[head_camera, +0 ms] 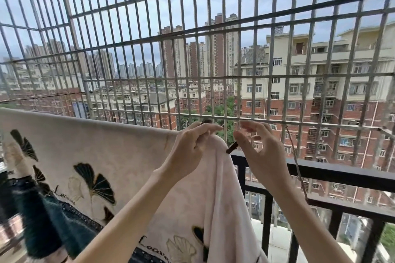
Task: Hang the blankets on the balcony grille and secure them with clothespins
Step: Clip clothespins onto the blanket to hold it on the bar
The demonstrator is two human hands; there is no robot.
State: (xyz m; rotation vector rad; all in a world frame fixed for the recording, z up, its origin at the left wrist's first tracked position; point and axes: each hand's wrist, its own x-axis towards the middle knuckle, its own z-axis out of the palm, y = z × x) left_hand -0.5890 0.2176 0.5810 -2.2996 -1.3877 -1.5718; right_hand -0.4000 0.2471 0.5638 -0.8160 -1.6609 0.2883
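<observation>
A cream blanket (119, 156) printed with dark ginkgo leaves hangs over the black balcony rail (320, 172), below the grey metal grille (213, 83). My left hand (193, 142) is at the blanket's right top corner. Its fingers curl round a dark clothespin (206, 122), whose end sticks out above them. Just to the right, my right hand (257, 145) pinches a second dark clothespin (232, 147). The lower tip of that one meets the blanket's edge at the rail. How much of either pin grips the cloth is hidden by my fingers.
A thin cord (297, 166) hangs from the grille down across the rail on the right. A dark teal fuzzy fabric (42, 220) lies at lower left over the blanket. Beyond the bars is an open drop to apartment blocks.
</observation>
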